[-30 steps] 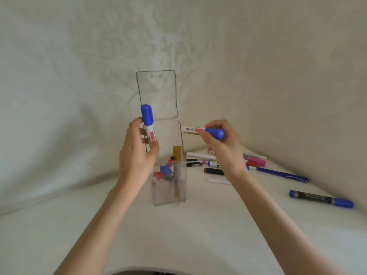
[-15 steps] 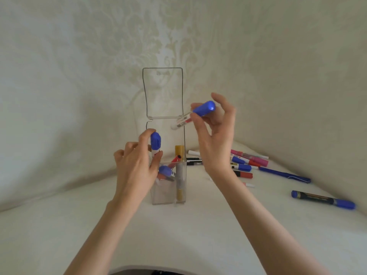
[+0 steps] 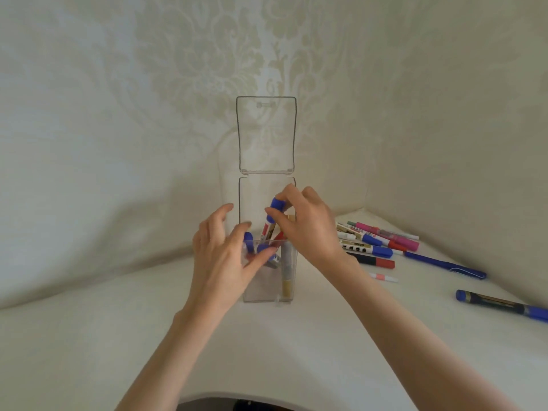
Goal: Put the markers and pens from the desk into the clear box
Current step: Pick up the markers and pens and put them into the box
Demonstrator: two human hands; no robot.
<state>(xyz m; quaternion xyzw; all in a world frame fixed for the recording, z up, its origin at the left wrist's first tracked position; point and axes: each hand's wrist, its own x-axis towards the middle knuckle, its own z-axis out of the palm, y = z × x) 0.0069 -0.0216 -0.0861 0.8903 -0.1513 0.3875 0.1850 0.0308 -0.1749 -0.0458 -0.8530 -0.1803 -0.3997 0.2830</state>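
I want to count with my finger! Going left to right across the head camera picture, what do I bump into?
Left hand → clear box → right hand → bunch of markers → blue pen → dark marker with blue ends.

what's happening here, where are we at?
A person is filling the clear box, which stands upright on the white desk with its lid flipped up. The right hand pinches a blue-capped marker by the cap and lowers it tip-down into the opening. The left hand is at the box's rim with fingers spread, holding nothing I can make out. Several markers already sit inside. A cluster of markers and two blue pens lie on the desk.
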